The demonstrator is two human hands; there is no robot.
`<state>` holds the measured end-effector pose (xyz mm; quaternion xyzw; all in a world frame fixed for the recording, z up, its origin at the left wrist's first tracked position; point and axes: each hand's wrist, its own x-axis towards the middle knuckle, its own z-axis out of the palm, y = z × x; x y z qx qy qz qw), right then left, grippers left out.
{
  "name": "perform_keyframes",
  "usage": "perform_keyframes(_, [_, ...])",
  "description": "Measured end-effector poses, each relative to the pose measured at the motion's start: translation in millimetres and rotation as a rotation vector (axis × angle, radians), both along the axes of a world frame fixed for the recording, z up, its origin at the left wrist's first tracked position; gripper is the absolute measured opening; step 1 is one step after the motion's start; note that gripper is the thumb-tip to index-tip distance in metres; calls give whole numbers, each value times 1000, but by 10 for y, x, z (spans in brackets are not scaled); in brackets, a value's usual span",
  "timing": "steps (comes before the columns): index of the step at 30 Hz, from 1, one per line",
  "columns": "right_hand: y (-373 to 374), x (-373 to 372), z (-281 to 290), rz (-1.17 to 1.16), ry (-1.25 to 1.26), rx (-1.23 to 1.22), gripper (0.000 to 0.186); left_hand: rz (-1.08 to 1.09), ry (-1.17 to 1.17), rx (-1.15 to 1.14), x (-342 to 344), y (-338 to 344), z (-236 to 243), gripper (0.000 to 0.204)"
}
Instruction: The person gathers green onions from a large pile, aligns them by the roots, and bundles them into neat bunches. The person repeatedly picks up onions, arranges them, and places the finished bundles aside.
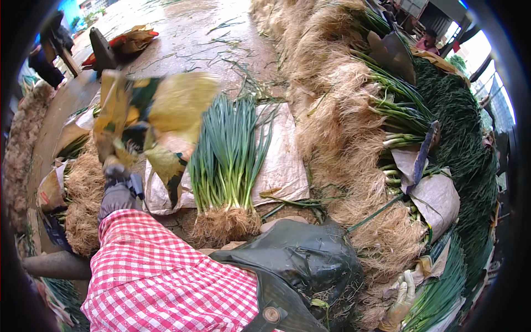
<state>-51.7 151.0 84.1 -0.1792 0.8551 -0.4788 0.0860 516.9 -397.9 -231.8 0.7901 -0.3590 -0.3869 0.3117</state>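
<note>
My left hand (113,157), partly blurred, grips a yellow and dark-green sack sheet (180,105) and holds it up at the left. Just right of the sheet, a bundle of green onions (227,166) lies with its leaves pointing away and its tan roots (227,226) toward me. Beneath the bundle is a pale sack cloth (285,160). At the lower right is my right hand (399,307) in a pale, yellowish glove, its visible fingers stretched out. It lies beside another bunch of green onions (442,282); whether it touches them I cannot tell.
A long, high stack of green onions, root ends (337,110) facing inward, runs along my right. More rooted bundles (84,193) lie at the left. Loose leaves litter the wet floor (193,33). A red and tan sack (133,40) lies farther back. People are in the background.
</note>
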Motion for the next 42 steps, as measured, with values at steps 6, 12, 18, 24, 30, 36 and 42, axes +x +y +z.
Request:
perform_keyframes(6, [-25, -361, -444, 199, 57, -17, 32, 190, 41, 290, 683, 1536, -626, 46])
perform_keyframes(12, [124, -478, -552, 205, 125, -4, 32, 182, -8, -28, 532, 494, 69, 42])
perform_keyframes(18, [67, -178, -190, 66, 45, 20, 30, -434, -43, -773, -1568, -2615, 2387, 39])
perform_keyframes(24, [344, 264, 29, -105, 190, 242, 28, -692, -417, -650, -3618, -3459, 2395, 130])
perform_keyframes(30, [1240, 619, -111, -426, 86, 76, 31, -784, -296, -182, -3766, -2578, 741, 27])
perform_keyframes(36, [1856, 912, -327, -516, 210, 92, 26, -1795, -603, -857, -3202, -1913, -560, 10])
perform_keyframes(42, [2113, 1249, -895, -756, -14, -302, 23, -1935, -334, -1176, -3799, -1785, -3, 12])
